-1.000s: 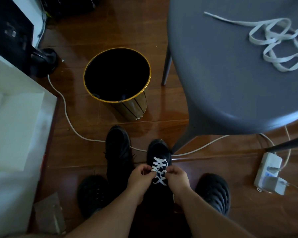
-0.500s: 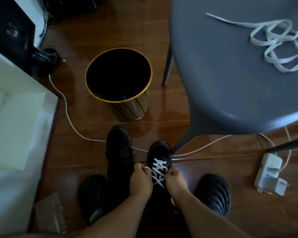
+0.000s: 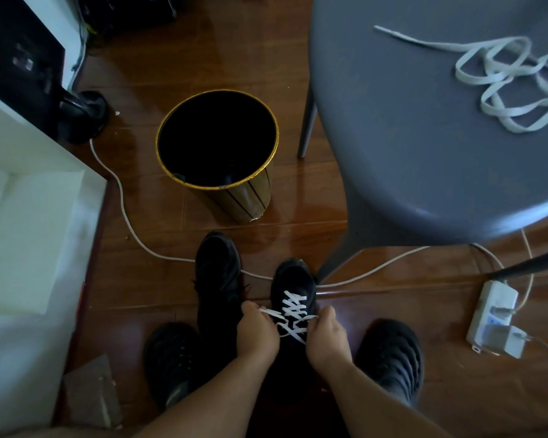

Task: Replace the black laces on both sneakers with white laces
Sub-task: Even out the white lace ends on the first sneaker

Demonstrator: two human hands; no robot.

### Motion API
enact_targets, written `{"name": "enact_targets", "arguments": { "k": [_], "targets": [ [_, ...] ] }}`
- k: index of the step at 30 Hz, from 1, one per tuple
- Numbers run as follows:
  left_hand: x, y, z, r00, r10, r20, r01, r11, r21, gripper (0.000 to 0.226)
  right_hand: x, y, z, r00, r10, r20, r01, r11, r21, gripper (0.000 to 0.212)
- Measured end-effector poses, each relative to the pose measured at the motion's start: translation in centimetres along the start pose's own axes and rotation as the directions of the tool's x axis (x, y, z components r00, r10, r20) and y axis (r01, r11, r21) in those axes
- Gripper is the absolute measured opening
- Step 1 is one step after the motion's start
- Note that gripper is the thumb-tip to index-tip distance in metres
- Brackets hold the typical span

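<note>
White lace [image 3: 293, 314] ends pinched by left hand [image 3: 257, 333], right hand [image 3: 326, 338].

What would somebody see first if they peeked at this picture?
Probably the two hands, left hand and right hand, pinching the white lace criss-crossed on the black sneaker at the bottom middle. Next, the spare white lace lying loose on the grey chair seat at the upper right. Then the gold-rimmed bin, standing on the wooden floor beyond the shoes.
</note>
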State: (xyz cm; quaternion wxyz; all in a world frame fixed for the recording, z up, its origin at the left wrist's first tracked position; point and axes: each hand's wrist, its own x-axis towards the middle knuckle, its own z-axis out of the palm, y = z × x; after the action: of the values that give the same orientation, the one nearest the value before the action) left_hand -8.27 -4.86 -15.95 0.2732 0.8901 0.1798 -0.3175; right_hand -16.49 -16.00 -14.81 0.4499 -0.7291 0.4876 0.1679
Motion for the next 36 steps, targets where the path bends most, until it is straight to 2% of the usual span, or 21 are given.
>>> {"name": "enact_targets", "arguments": {
  "k": [2, 6, 9, 11, 16, 20, 21, 23, 25, 29, 34, 36],
  "targets": [
    [-0.4, 0.0, 0.2, 0.999, 0.039, 0.007, -0.039, 0.999, -0.005, 0.011, -0.4, 0.0, 0.1, 1.0, -0.009, -0.023, 0.009, 1.0, 0.002, 0.016],
    [-0.3, -0.3, 0.0, 0.984, 0.114, 0.138, -0.125, 0.989, 0.073, 0.022, -0.4, 0.0, 0.2, 1.0, 0.022, 0.008, -0.022, 1.0, -0.012, 0.019],
    [0.1, -0.4, -0.2, 0.98, 0.126, 0.156, -0.144, 0.984, 0.108, 0.021, 0.1, -0.2, 0.0, 0.998, 0.03, 0.055, -0.029, 0.999, -0.026, 0.018],
    [0.1, -0.2, -0.3, 0.986, 0.099, 0.136, -0.115, 0.987, 0.115, 0.023, 0.1, -0.2, 0.0, 0.998, 0.044, 0.036, -0.043, 0.999, -0.03, 0.018],
    [-0.4, -0.1, -0.3, 0.998, 0.018, 0.066, -0.016, 0.999, -0.035, 0.02, -0.3, 0.0, -0.1, 0.998, 0.058, -0.006, -0.057, 0.996, 0.066, 0.017],
    [-1.0, -1.5, -1.3, 0.976, 0.015, 0.219, 0.049, 0.958, -0.282, 0.018, -0.4, 0.9, -1.2, 0.988, 0.105, 0.117, -0.126, 0.974, 0.189, 0.009],
    [-1.3, -1.7, -1.6, 0.967, 0.027, 0.252, 0.054, 0.95, -0.308, 0.014, -0.6, 1.1, -1.4, 0.982, 0.109, 0.154, -0.141, 0.966, 0.217, 0.014],
    [-1.6, -2.0, -1.9, 0.959, 0.082, 0.273, -0.004, 0.962, -0.274, 0.009, -0.9, 1.1, -1.6, 0.979, 0.074, 0.19, -0.116, 0.967, 0.225, 0.023],
    [-1.9, -1.8, -2.2, 0.953, 0.136, 0.27, -0.082, 0.976, -0.2, 0.012, -1.0, 0.8, -1.7, 0.982, 0.006, 0.188, -0.039, 0.985, 0.171, 0.021],
    [-2.6, -1.3, -2.6, 0.936, 0.218, 0.276, -0.24, 0.97, 0.05, 0.008, -1.4, 0.2, -2.1, 0.98, -0.101, 0.173, 0.122, 0.986, -0.114, 0.008],
    [-2.8, -0.9, -2.3, 0.919, 0.282, 0.277, -0.349, 0.908, 0.231, 0.012, -1.9, 0.3, -2.4, 0.988, -0.056, 0.145, 0.075, 0.989, -0.129, 0.011],
    [-3.2, -0.9, -2.0, 0.934, 0.295, 0.201, -0.336, 0.917, 0.214, 0.013, -1.9, 0.6, -2.5, 0.995, -0.06, 0.076, 0.066, 0.994, -0.083, 0.007]
  ]
}}
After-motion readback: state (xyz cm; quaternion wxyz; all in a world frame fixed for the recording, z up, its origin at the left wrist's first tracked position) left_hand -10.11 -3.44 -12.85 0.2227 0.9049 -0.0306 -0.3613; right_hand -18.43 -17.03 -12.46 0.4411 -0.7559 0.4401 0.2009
